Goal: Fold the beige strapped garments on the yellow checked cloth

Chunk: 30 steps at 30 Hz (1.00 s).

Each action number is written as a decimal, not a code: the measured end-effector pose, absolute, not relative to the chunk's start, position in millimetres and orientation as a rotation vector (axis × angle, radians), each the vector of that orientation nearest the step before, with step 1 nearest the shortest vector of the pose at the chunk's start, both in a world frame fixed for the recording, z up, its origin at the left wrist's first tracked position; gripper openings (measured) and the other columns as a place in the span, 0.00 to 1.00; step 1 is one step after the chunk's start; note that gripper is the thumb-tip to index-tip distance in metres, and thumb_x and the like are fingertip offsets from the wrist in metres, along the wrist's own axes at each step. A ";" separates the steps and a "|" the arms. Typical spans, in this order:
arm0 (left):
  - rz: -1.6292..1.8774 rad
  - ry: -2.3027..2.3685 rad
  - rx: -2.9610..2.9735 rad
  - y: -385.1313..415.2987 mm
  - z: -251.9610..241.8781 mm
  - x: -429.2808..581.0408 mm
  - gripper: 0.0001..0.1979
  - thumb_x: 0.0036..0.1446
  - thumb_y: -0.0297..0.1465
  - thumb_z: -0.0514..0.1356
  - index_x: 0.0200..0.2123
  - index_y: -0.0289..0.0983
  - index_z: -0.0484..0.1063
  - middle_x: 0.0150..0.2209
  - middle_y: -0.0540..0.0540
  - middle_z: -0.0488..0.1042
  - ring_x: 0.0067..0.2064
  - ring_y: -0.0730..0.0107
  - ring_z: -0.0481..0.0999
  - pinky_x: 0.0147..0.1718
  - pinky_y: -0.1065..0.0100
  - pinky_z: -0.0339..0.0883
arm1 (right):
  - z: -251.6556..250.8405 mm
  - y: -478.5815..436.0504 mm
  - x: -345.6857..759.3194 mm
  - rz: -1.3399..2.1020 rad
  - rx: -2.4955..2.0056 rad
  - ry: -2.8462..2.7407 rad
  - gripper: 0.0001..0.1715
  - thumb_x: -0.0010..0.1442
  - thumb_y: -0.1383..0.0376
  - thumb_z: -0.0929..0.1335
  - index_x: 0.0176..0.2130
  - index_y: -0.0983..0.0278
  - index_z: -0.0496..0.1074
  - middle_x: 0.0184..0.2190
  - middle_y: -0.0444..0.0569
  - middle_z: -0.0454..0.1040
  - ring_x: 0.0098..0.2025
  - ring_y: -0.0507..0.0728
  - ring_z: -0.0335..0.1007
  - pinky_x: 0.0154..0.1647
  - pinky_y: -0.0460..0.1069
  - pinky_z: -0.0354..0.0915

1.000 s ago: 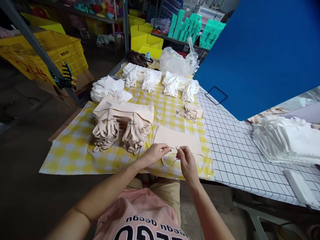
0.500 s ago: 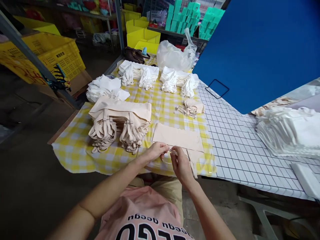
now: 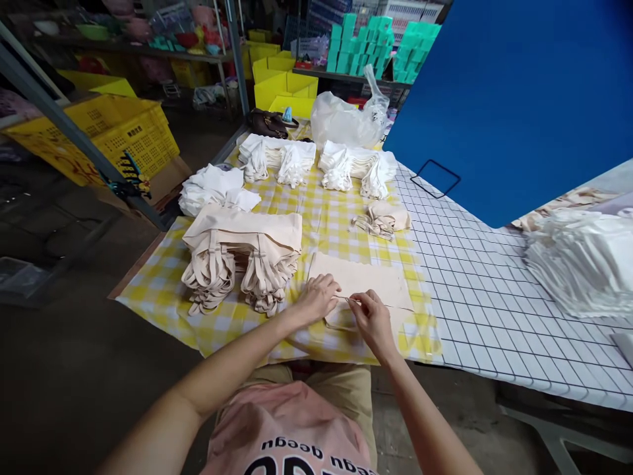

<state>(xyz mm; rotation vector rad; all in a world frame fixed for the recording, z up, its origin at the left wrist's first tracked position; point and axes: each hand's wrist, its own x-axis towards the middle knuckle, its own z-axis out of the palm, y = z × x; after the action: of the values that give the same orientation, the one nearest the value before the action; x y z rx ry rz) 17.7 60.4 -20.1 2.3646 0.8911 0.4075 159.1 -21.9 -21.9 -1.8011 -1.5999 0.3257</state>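
Observation:
A beige cloth bag [image 3: 378, 280] lies flat near the front of the table, its strap loop toward me. My left hand [image 3: 320, 297] rests on the bag's left part, fingers stretched out and pressed down. With its fingertips pinched, my right hand [image 3: 372, 322] grips the bag's front edge near the middle; whether a loose thread is in the pinch is too small to tell. Left of the hands, a thick stack of beige cloth bags [image 3: 247, 225] has its straps hanging in two bunches. A small rolled beige bag [image 3: 390, 216] sits behind the flat one.
Two stacks of white cloth bags [image 3: 277, 146] stand farther back, with a crumpled white pile [image 3: 215, 189] at left. Behind are a plastic bag [image 3: 341, 119] and a dark handbag [image 3: 267, 123]. A blue panel [image 3: 504, 99] juts over the right side, beside another white stack [image 3: 583, 260].
My left hand has gone from pinching at the strap to lying flat on the bag. My right hand now pinches at the bag's front edge. The view has shifted slightly.

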 end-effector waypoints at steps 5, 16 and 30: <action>0.247 0.761 2.785 71.2 -30.5 26.6 0.07 0.57 0.27 0.53 0.38 0.35 0.69 0.41 0.43 0.69 0.44 0.61 0.65 0.43 0.62 0.60 | -34.8 -5.4 168.3 0.435 -1.805 -1.605 0.09 0.56 0.66 0.61 0.28 0.64 0.69 0.28 0.47 0.64 0.28 0.53 0.63 0.30 0.47 0.59; 0.331 0.899 2.477 88.9 -37.0 35.7 0.06 0.57 0.30 0.56 0.34 0.36 0.73 0.37 0.47 0.70 0.42 0.67 0.68 0.41 0.66 0.61 | -30.5 11.8 180.5 0.434 -1.942 -1.804 0.10 0.57 0.68 0.62 0.26 0.65 0.69 0.27 0.47 0.65 0.27 0.52 0.63 0.29 0.46 0.57; 0.234 0.873 2.502 92.1 -33.8 38.6 0.07 0.58 0.29 0.54 0.32 0.35 0.71 0.37 0.46 0.69 0.43 0.65 0.67 0.42 0.64 0.60 | -24.0 25.1 174.4 0.475 -1.920 -1.792 0.10 0.53 0.73 0.63 0.24 0.64 0.69 0.26 0.46 0.66 0.25 0.51 0.62 0.28 0.45 0.55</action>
<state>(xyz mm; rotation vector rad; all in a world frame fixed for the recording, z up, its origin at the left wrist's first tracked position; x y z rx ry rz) 38.6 92.1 -33.8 2.5017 0.8731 0.2343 174.4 25.1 -24.0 -1.9205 -1.7916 0.4749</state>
